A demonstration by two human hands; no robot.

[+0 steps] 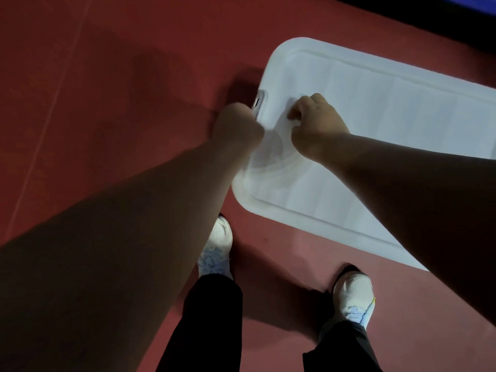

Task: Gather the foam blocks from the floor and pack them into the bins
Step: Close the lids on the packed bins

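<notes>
Left hand [236,124] curls at the end latch [259,102] of a white bin [284,53], grip unclear. Right hand [318,122] fingers [296,110] curl together atop its lid [389,111].

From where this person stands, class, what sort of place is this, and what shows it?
Probably an indoor sports or play hall, though that is a guess: a dark red sheet floor with a pale seam line, a blue edge at the top, and a white bin lid.
</notes>
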